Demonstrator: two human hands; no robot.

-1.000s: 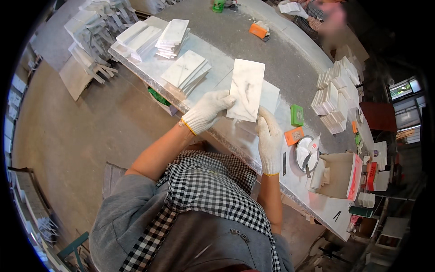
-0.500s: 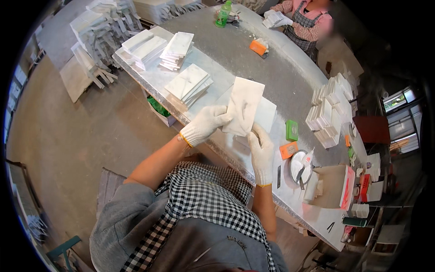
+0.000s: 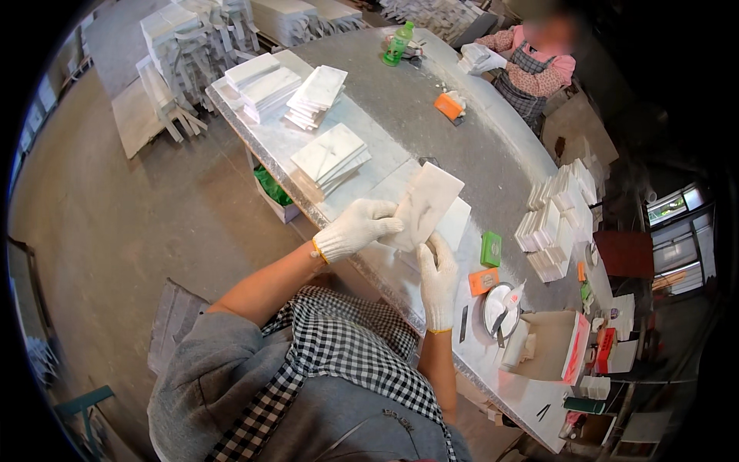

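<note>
A white rectangular marble tile [image 3: 431, 202] with grey veins is held up over the table, tilted. My left hand [image 3: 359, 229], in a white knit glove, pinches its left edge between thumb and fingers. The gloved right hand [image 3: 438, 276] grips the tile's lower right corner. Beneath it lies another pale tile [image 3: 459, 222] on the table, partly covered by the raised one. To the left of my hands sits a short stack of marble tiles [image 3: 329, 151].
Further tile stacks [image 3: 315, 96] stand at the far left and right [image 3: 550, 231] of the table. Near my right hand lie a green block [image 3: 491, 249], an orange block [image 3: 483, 281], a round dish with a blade [image 3: 500, 309] and an open box [image 3: 550, 346]. Across the table a person [image 3: 531, 69] holds tiles.
The held tile has tilted, its top leaning to the right. Both hands keep their grip. The whole view has shifted slightly, and the table sits lower in it.
</note>
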